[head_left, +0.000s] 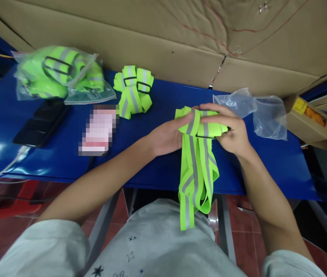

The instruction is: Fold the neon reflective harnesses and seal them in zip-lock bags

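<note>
Both of my hands grip one neon-yellow reflective strap (193, 165) with a grey stripe, above the front part of the blue table. My left hand (167, 136) holds the gathered upper part from the left, thumb along the fabric. From the right, my right hand (232, 129) has its fingers curled round the folded end, where a dark buckle edge shows. Long loops of the strap hang down past the table edge toward my shirt. A second bundle of reflective straps (134, 92), with black buckles, lies on the table beyond my left hand.
A clear bag full of reflective straps (61, 73) sits at the back left. Nearer lie a black phone (40, 123) with a white cable and a blurred-out pink-screened device (99, 129). Clear plastic bags (270, 117) and an open cardboard box (310, 123) are at the right.
</note>
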The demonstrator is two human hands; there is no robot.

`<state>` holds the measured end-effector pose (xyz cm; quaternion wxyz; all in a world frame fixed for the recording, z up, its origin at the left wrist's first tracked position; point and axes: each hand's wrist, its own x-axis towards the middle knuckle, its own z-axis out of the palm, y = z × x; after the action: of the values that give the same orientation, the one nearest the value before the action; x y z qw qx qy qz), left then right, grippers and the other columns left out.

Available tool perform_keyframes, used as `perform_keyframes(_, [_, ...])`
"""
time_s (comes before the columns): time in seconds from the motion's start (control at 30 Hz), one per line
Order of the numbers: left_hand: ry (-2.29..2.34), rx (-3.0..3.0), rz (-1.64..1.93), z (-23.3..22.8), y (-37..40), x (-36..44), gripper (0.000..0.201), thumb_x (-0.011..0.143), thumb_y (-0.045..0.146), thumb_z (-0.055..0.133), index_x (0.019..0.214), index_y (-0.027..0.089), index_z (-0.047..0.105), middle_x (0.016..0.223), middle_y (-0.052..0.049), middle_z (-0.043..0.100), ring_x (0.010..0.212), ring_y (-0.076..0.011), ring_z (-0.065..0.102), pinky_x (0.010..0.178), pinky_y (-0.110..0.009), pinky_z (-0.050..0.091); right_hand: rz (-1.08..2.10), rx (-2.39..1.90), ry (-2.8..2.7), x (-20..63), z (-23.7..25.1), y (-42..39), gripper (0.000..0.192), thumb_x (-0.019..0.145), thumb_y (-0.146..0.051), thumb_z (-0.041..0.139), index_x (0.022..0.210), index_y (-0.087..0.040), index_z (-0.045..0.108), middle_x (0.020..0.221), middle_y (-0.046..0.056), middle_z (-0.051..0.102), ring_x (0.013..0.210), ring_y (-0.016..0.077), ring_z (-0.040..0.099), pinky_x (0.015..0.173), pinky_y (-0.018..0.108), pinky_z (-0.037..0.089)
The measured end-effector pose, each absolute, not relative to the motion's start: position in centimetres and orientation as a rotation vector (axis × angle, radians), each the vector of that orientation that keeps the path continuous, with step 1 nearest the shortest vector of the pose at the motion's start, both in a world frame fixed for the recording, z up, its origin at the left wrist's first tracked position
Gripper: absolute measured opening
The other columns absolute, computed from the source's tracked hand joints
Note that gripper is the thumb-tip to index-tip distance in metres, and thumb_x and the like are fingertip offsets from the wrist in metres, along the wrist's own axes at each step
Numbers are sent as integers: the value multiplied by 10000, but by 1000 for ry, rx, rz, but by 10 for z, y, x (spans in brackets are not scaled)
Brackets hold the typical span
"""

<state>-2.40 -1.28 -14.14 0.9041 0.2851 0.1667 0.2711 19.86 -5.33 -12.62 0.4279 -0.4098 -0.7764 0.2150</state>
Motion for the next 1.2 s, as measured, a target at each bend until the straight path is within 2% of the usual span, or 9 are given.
perform_keyframes(0.13, [440,640,588,-145,-7,-22,467,735,168,901,1173,212,744,960,13,793,816,-183,750,773,-322,609,901,-1031,-2055,205,-121,-54,625,871,-398,838,1455,-380,615,1690,12,492,1635,337,384,1348,598,341])
perform_keyframes(0.23, [534,688,642,-148,-5,-22,660,654,105,929,1266,227,712,997,-2,792,870,-217,752,830,-365,596,1173,-1015,-1840,209,-122,-52,910,799,-616,881,1582,-425,459,1724,5,443,1622,317,402,1299,556,429])
perform_keyframes(0.37, [587,731,752,-150,-6,-22,858,549,36,976,1318,269,674,1114,-5,782,1007,-234,744,981,-411,565,1101,-1244,-1645,204,-135,-48,720,735,-658,927,1322,-329,670,1340,43,717,1267,309,672,1060,481,603])
perform_keyframes(0.47, [588,721,721,-153,-6,-20,656,599,59,952,1197,212,730,1044,-30,792,955,-233,745,975,-423,563,931,-1335,-1642,195,-144,-48,576,682,-592,985,1080,-287,701,902,-13,689,846,225,662,803,387,618])
perform_keyframes(0.53, [527,691,617,-155,-6,-18,435,666,115,924,1072,156,773,993,-63,803,907,-233,748,949,-415,568,798,-1326,-1619,189,-144,-49,542,702,-598,969,1051,-289,693,864,-23,662,781,201,623,751,360,592])
perform_keyframes(0.67, [399,600,475,-157,-8,-16,341,707,196,920,1024,136,810,994,-87,825,918,-243,761,961,-412,574,635,-1293,-1613,181,-139,-53,497,774,-622,908,1077,-284,705,1012,11,730,909,239,677,853,394,594])
perform_keyframes(0.93, [344,663,643,-153,-12,-23,673,654,533,1012,1219,278,749,1190,-18,801,1178,-286,739,998,-384,567,417,-1207,-1629,183,-147,-55,310,862,-514,846,1103,-338,764,1138,33,770,1077,313,716,1058,530,564])
perform_keyframes(1.1, [449,561,732,-151,-17,-16,498,761,557,925,1136,278,750,1140,3,794,1251,-284,706,1037,-386,565,278,-1111,-1847,189,-151,-53,219,1003,-450,654,1185,-413,770,1301,7,769,1337,342,657,1266,606,398])
perform_keyframes(1.2, [514,536,736,-148,-13,-15,310,781,373,875,1030,237,750,975,9,780,1072,-251,744,951,-370,574,432,-1116,-1944,195,-145,-50,337,944,-477,752,1271,-397,737,1559,13,621,1532,351,507,1333,603,322])
